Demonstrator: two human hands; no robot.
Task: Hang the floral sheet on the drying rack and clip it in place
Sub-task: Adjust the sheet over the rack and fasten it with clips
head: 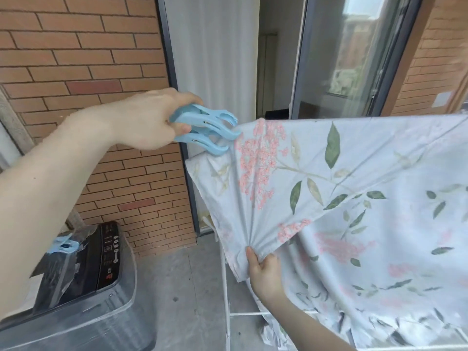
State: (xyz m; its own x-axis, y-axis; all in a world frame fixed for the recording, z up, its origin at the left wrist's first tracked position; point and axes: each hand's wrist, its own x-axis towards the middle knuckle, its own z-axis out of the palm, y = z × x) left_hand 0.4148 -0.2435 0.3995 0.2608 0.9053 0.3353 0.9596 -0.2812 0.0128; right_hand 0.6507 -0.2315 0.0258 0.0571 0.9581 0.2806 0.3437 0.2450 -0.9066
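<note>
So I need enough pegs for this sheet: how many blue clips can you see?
2: one blue clip in the left hand, another clip lying on the washing machine. More may be hidden.

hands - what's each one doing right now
Left hand: grips blue clip, jaws apart at the sheet's edge.
Right hand: pinches a gathered fold of floral sheet.

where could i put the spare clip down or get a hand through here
Bare concrete floor lies between the washing machine and the drying rack. The machine's lid already carries a blue clip. Crowded: the floral sheet covers the rack, gripped by the right hand, while the left hand holds clips at its corner.
</note>
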